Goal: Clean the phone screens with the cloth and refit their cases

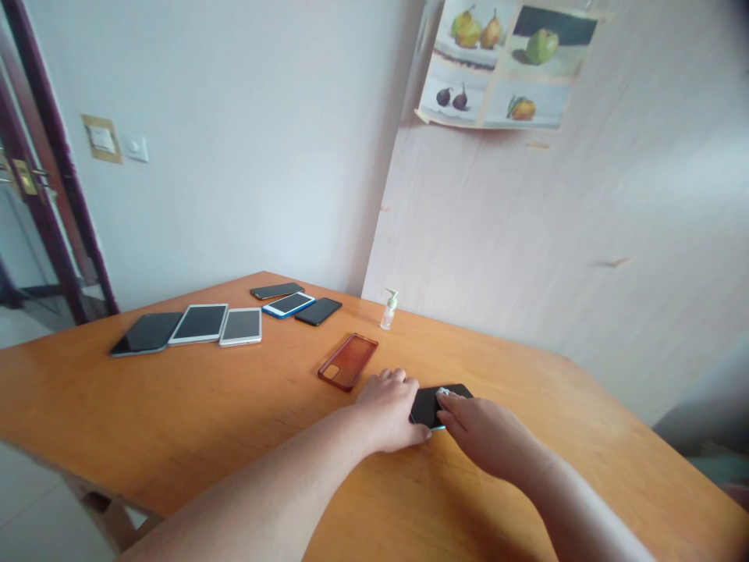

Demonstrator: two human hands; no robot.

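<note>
A dark-screened phone (425, 406) lies on the wooden table (269, 414) between my hands. My left hand (391, 410) grips its left end, thumb along the near edge and fingers at the far side. Over the screen, my right hand (485, 433) presses a small crumpled white wipe (444, 391) down with closed fingertips; most of the wipe is hidden under them. Just beyond my left hand rests a translucent reddish-brown phone case (349, 361). Farther back stands a small clear pump bottle (388, 311) with a pale green top.
At the back left lie a dark tablet (147, 333), a white tablet (200, 322), a smaller white device (241, 326), a blue-edged phone (289, 304) and two dark phones (319, 311). A wall and a leaning board (497, 234) with fruit paintings border the table's far side.
</note>
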